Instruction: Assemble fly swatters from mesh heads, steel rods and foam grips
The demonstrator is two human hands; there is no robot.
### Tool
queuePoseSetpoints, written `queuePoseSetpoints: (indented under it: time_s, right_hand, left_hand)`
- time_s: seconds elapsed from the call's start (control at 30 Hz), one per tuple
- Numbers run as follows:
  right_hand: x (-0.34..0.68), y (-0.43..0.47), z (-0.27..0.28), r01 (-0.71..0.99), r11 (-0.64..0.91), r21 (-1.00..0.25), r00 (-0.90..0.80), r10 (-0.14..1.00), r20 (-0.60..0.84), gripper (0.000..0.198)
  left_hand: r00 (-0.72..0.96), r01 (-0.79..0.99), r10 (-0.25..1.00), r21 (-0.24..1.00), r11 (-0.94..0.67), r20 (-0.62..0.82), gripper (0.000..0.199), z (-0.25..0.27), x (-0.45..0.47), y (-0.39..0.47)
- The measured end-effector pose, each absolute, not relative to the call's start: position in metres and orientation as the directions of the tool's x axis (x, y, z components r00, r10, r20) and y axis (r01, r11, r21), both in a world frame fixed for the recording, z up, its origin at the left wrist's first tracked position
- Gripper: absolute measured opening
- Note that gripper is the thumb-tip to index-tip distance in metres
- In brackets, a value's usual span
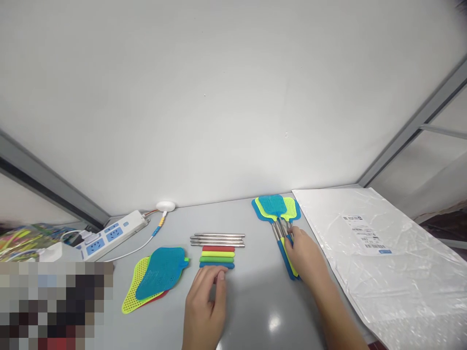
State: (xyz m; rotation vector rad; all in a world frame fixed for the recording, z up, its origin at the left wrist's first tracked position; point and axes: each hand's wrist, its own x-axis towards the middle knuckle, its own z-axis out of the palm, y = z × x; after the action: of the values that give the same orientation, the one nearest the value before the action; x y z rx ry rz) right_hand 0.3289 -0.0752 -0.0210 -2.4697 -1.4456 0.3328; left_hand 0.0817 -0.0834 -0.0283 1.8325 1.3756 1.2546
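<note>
My left hand rests on the table with relaxed fingers, a gap showing between thumb and forefinger. Its fingertips touch or nearly touch a blue handle grip, the nearest of a row that includes a green grip, a yellow grip and a red grip. Just behind them lie several metal rods. To the right, my right hand is closed round the shafts of a pile of fly swatters with blue and yellow heads. Its fingertips are partly hidden, and their handles point towards me.
Loose swatter heads, a blue one over a yellow one and a red one, lie at left. Behind them are a power strip, a white cable and a round white device. A plastic-wrapped white package covers the right side.
</note>
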Motion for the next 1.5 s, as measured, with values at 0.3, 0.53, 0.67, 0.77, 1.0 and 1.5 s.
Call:
queuePoseSetpoints:
  time_s: [0.3, 0.53, 0.67, 0.77, 1.0, 1.5]
  right_hand:
    - [0.330, -0.079, -0.025, 0.828, -0.459, -0.322, 0.471, 0.881, -0.045, 0.028]
    - [0.331, -0.080, -0.029, 0.823, -0.438, -0.361, 0.462, 0.887, -0.024, 0.029]
    - [0.332, -0.080, -0.031, 0.819, -0.429, -0.380, 0.460, 0.888, -0.011, 0.028]
    - [0.332, -0.080, -0.032, 0.817, -0.418, -0.398, 0.455, 0.890, 0.000, 0.027]
    - [0.336, -0.080, -0.036, 0.784, -0.402, -0.473, 0.464, 0.886, 0.017, 0.029]
    - [0.340, -0.105, -0.041, 0.725, -0.183, -0.663, 0.452, 0.854, 0.258, 0.028]
  left_hand:
    - [0.061, 0.464, 0.936, 0.821, -0.334, 0.347, 0.020, -0.029, 0.081, -0.083]
    - [0.058, 0.470, 0.928, 0.810, -0.352, 0.369, 0.021, -0.030, 0.081, -0.083]
    - [0.071, 0.493, 0.926, 0.794, -0.356, 0.371, 0.023, -0.031, 0.080, -0.083]
    - [0.085, 0.502, 0.917, 0.778, -0.377, 0.389, 0.022, -0.033, 0.079, -0.081]
    - [0.092, 0.495, 0.931, 0.795, -0.351, 0.353, 0.022, -0.035, 0.079, -0.082]
    - [0.098, 0.571, 0.891, 0.708, -0.416, 0.444, 0.014, -0.040, 0.066, -0.076]
